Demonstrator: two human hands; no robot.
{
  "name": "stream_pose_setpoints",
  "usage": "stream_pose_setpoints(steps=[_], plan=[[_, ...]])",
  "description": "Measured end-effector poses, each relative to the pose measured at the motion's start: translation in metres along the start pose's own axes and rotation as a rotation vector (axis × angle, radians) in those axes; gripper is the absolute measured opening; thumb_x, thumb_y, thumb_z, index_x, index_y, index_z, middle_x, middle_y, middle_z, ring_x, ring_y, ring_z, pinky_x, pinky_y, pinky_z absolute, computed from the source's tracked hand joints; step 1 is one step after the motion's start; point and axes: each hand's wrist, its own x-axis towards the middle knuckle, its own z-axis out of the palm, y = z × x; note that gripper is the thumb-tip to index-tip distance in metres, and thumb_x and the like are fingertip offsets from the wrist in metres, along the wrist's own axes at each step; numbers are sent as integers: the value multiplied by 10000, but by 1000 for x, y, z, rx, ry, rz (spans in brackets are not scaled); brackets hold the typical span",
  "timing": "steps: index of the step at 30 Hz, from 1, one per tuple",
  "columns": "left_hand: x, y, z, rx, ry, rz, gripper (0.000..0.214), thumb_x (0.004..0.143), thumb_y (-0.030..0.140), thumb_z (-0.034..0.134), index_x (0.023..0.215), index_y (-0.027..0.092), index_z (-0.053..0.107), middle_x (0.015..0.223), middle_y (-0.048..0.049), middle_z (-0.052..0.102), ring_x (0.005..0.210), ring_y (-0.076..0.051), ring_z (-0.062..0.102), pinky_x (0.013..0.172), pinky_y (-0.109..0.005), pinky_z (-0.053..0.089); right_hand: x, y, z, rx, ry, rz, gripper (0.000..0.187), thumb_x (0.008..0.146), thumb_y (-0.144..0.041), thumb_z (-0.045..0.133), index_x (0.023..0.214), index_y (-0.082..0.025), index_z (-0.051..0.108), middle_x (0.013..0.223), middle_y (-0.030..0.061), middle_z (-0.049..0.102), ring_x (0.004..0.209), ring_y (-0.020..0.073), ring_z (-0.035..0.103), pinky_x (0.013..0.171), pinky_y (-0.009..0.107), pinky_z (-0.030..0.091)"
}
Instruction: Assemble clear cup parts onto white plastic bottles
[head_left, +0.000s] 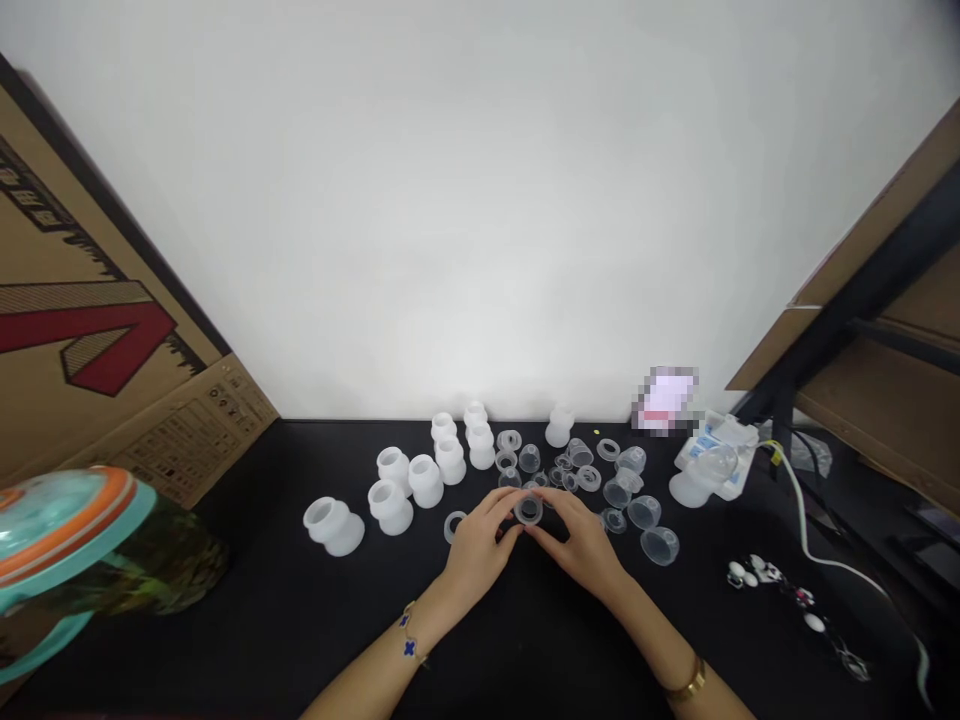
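Both my hands meet at the middle of a black table [247, 610]. My left hand [480, 545] and my right hand [581, 540] pinch a small clear plastic ring [529, 510] between their fingertips. My left wrist wears a bracelet with a blue charm, my right wrist a gold bangle. Just beyond my fingers lie several clear rings and small clear cups [645, 512]. Several white frosted bottle-shaped parts [425, 480] stand in a cluster to the left of them.
A printed cardboard box [112, 340] leans at the left, with a teal and orange round object [60, 545] in front of it. At the right are a white packet [716, 445], a white cable [810, 545], small white bits [757, 573] and a dark shelf frame [862, 300]. A white wall stands behind.
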Motion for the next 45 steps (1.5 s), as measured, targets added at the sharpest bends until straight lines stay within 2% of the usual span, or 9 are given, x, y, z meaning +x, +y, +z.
stream_pose_setpoints(steps=[9,15,23,25,28,32,35,39,45], plan=[[0,-1,3,-95,58,-2,495,859,97,588,1294,334,570,1278,-11,617,895,-171,657,647,-255,579,-2,4,1,63,18,-1,430,910,-258,645,1330,-286,556,1289,64,666,1180,250,626,996,420,543],[-2,1,4,-79,83,7,488,868,124,592,1310,329,561,1273,-22,613,890,-179,653,655,-270,584,-1,-3,-4,68,-55,-73,518,966,-259,569,1465,-298,436,1412,71,587,1280,243,568,1056,415,502],[-2,5,4,-65,92,-18,500,847,116,601,1297,330,566,1243,-22,594,858,-165,646,626,-253,576,0,-9,-10,67,-134,-98,544,991,-271,516,1512,-280,364,1471,74,530,1332,242,519,1094,418,463],[-3,5,5,-62,115,-28,437,841,141,628,1241,312,590,1225,-24,595,844,-164,643,621,-254,573,1,-6,-12,45,-97,-64,509,990,-300,521,1486,-279,407,1431,68,571,1291,236,556,1067,403,486],[-3,4,5,-71,134,-43,400,830,160,654,1199,298,586,1228,-22,599,853,-166,642,616,-252,566,4,7,-17,-39,59,54,409,985,-337,515,1384,-250,534,1311,86,658,1183,259,629,991,415,532],[-3,3,6,-75,127,-44,427,830,147,639,1221,298,554,1224,-15,624,894,-174,647,645,-255,563,8,29,-27,-142,197,215,274,971,-363,500,1105,-215,687,1166,115,707,1055,292,674,852,415,569],[-4,2,6,-51,117,-35,425,832,150,634,1222,298,552,1221,-13,631,895,-175,648,653,-256,558,10,40,-36,-180,105,262,231,943,-370,534,964,-220,708,1039,102,726,958,290,689,769,392,564],[-4,3,5,-34,105,-31,412,832,155,629,1212,298,558,1209,-11,636,882,-171,645,645,-251,547,8,46,-39,-204,-38,257,191,907,-375,594,940,-229,713,966,71,720,919,274,684,767,378,546],[-3,7,3,-34,105,-45,384,838,173,622,1199,292,570,1193,-17,640,864,-174,643,652,-264,549,4,52,-30,-228,-63,141,117,889,-267,595,910,-233,705,922,60,710,874,257,677,793,388,547]])
